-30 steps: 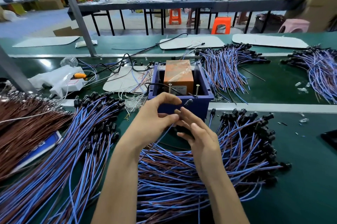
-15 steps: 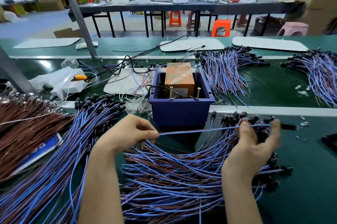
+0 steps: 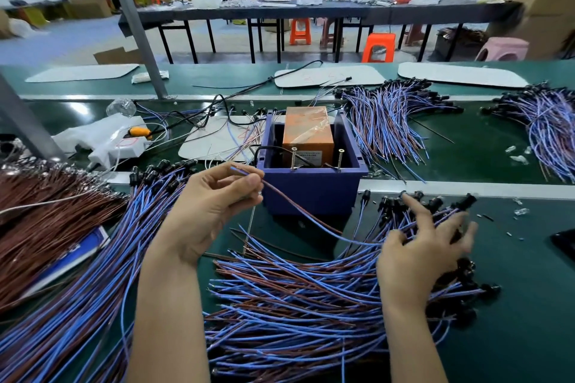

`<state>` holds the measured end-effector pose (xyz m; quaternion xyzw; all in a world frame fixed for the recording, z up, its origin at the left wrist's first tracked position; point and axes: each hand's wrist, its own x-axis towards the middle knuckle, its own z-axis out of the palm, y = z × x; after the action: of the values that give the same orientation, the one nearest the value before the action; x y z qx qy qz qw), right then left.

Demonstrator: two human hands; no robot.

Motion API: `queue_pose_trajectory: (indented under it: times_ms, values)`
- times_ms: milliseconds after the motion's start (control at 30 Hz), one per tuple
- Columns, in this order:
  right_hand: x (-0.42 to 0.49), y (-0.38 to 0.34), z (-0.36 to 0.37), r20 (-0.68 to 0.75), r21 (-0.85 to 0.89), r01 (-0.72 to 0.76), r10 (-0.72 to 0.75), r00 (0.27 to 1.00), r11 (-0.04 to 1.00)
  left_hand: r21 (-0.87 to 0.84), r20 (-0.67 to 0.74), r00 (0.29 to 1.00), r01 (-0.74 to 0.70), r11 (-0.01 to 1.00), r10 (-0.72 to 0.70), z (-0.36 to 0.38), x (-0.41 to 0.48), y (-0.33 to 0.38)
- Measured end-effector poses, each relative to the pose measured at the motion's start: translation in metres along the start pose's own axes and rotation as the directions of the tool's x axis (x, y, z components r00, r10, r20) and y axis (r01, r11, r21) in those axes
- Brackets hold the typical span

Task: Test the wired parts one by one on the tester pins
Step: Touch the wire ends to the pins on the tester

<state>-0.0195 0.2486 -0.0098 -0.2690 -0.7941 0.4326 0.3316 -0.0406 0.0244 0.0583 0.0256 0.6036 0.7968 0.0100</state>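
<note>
The scene is viewed from a single head-worn wide-angle camera, aimed forward and down, close over the near edge of the green bench (image 3: 529,320).

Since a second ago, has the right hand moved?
Yes. The right hand left the front of the blue box, going right onto the wire pile.

We see a green bench (image 3: 513,320) bearing a blue box (image 3: 311,192), heaps of blue-and-brown wired parts (image 3: 295,298), a brown wire bundle (image 3: 46,227) and white mats (image 3: 460,74).
</note>
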Motion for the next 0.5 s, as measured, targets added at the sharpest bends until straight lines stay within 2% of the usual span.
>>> queue_pose_trajectory:
  times_ms: [67,100,167,233,300,367,500]
  values:
    - [-0.002,0.002,0.006,0.035,-0.101,0.094,-0.091,0.995,0.99,0.026,-0.02,1.0,0.002,1.0,-0.001,0.01,0.002,-0.002]
    - [-0.004,0.001,0.006,0.061,-0.077,0.141,-0.137,0.989,0.987,0.033,-0.018,1.0,0.003,0.999,-0.002,0.014,0.003,-0.004]
    - [-0.011,-0.005,0.005,0.174,0.171,0.247,-0.276,0.945,0.954,0.039,0.01,1.0,0.006,0.999,-0.007,0.023,0.004,-0.006]
    - [-0.02,-0.014,0.005,0.265,0.411,0.335,-0.463,0.846,0.848,0.046,0.054,0.999,0.005,0.999,-0.007,0.032,0.004,-0.008]
    - [-0.032,-0.02,0.008,0.303,0.501,0.399,-0.588,0.75,0.768,0.038,0.062,0.998,0.001,0.999,-0.004,0.042,0.003,-0.011]
    - [-0.04,-0.021,0.013,0.328,0.533,0.395,-0.614,0.718,0.748,0.047,0.037,0.999,-0.01,0.999,0.008,0.05,0.004,-0.013]
    - [-0.041,-0.019,0.014,0.338,0.592,0.283,-0.552,0.762,0.754,0.07,-0.005,1.0,-0.003,0.998,0.004,0.058,0.004,-0.018]
